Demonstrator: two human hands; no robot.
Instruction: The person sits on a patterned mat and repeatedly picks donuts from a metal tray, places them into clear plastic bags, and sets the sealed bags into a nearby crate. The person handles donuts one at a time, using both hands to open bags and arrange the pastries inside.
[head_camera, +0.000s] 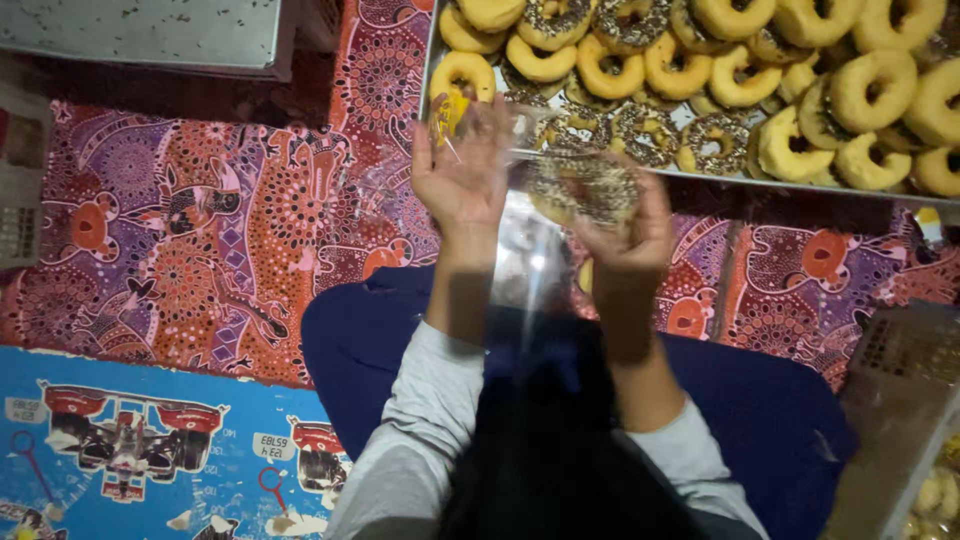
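Two patterned cloths cover the floor beneath us: a purple and orange dotted cloth (220, 220) and, at the lower left, a blue mat with racing cars (130, 440). Beyond our hands lies a metal tray (432, 60) heaped with ring doughnuts (870, 90), some plain yellow, some coated in dark sprinkles. Our lap, in dark blue fabric (360, 340), fills the middle, with grey sleeves (420, 440) reaching forward. We hold a clear plastic bag (530, 260) up in front of the tray. Our right hand (625, 225) is clamped on a sprinkled doughnut (585, 188) at the bag's mouth. Our left hand (462, 170) is raised with palm facing us, fingers closed on the bag's edge and a small yellow piece (448, 112).
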